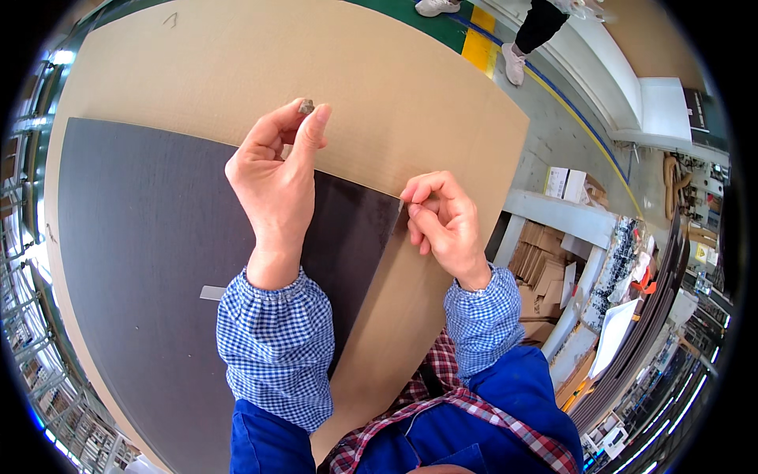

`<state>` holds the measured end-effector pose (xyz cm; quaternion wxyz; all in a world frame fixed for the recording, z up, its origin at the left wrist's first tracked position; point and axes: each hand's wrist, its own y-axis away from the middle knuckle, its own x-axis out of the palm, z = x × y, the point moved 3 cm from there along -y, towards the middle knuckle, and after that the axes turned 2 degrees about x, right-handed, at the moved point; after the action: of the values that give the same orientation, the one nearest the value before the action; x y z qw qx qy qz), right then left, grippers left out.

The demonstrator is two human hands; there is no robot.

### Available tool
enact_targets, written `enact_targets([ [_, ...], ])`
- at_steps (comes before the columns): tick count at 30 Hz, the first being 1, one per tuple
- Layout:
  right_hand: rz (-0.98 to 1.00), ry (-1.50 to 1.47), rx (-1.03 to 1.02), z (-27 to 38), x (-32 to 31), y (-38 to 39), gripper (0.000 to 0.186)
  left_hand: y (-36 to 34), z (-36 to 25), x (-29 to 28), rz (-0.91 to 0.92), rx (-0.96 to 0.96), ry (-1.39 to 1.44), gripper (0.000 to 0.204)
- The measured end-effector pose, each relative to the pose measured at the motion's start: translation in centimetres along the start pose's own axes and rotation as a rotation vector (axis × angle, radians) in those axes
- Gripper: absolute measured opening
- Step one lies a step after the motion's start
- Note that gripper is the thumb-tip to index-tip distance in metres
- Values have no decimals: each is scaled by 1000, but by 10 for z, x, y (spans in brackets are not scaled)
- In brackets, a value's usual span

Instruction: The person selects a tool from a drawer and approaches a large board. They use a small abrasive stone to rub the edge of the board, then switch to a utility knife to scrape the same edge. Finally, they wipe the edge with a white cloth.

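Observation:
My left hand (272, 178) is raised over the far edge of a dark grey wood-grain panel (150, 229). Between its thumb and forefinger it pinches a small brownish-grey lump (306, 106). At the panel's far right corner is my right hand (448, 225), its fingers curled and thumb and forefinger closed together beside the edge. Whatever that pinch may hold is too small to make out. A short pale strip (212, 293) lies on the panel, next to my left sleeve.
Beneath the panel is a large tan board (347, 71). At the right, a pale metal frame (560, 217) stands near stacked brown cardboard (538, 268) and several upright dark sheets (643, 347). Another person's legs (538, 28) show at the far right, on a floor with yellow and blue lines.

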<state>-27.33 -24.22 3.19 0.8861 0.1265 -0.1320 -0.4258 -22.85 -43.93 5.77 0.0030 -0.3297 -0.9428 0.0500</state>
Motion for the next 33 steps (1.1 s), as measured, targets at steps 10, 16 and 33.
enact_targets([
  [10,-49,25,-21,1,5,3,15,0,1,0,1,19,1,22],
  [16,-204,-110,-14,-3,15,21,7,-3,-3,-2,-11,-22,27,24],
  [33,-195,-186,237,-4,29,28,10,-2,-1,-4,-10,-16,7,26],
])
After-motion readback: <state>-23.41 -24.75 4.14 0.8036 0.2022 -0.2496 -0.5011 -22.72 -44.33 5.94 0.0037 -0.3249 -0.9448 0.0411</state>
